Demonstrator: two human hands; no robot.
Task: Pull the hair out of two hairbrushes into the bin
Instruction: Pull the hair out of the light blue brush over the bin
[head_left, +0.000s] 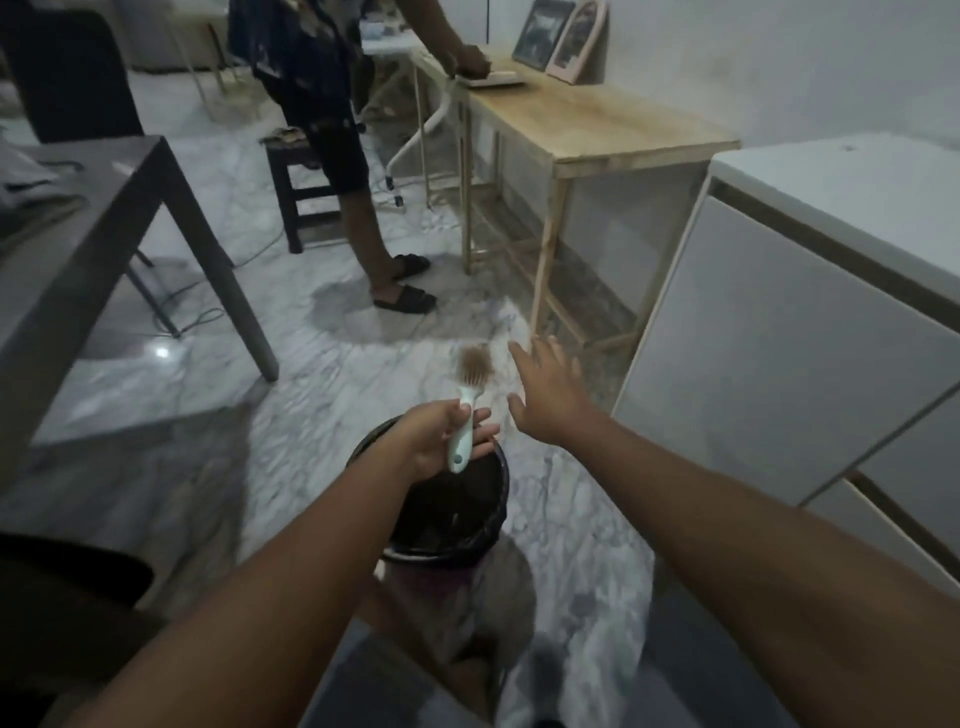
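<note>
My left hand (441, 436) holds a pale mint hairbrush (465, 423) by its handle, above the far rim of the bin. The brush head points away from me and carries a tuft of brown hair (475, 366). My right hand (545, 392) hovers just right of the brush head with its fingers spread, touching nothing. The bin (498, 499) is a round bucket lined with a black bag, standing on the floor between my arms. Only one hairbrush is in view.
A grey table (119, 223) stands at the left and a white cabinet (810, 322) at the right. Beyond it stands a wooden console table (613, 130), where another person (332, 130) in black sandals stands. The floor is marbled tile (405, 358).
</note>
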